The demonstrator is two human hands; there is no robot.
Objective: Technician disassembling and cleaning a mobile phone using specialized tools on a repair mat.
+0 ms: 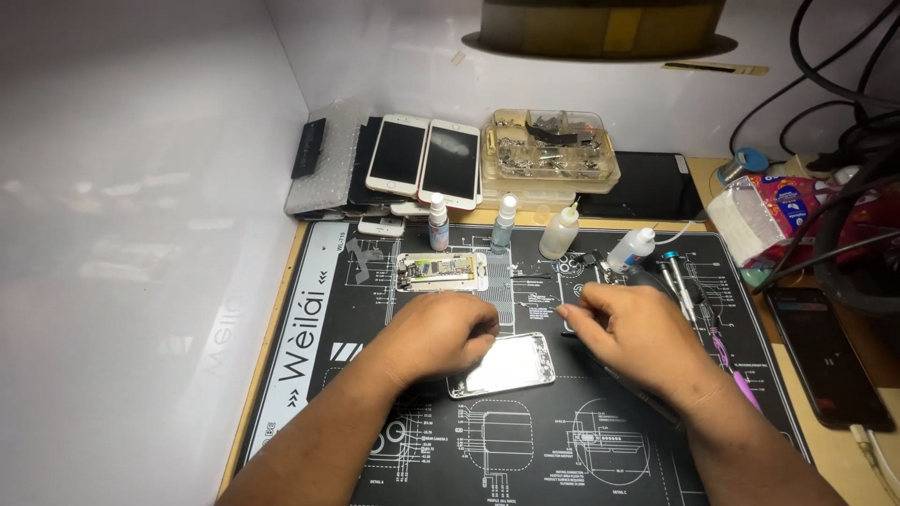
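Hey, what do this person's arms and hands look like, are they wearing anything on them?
Both arms are bare as far as the picture shows: no sleeves in view, no gloves. The left hand and the right hand show no rings, and neither wrist carries a watch, strap or band. No markings or cables on the arms can be made out.

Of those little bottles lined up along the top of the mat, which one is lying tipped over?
The rightmost bottle, white with a blue collar, lies tilted on its side. The other three stand upright.
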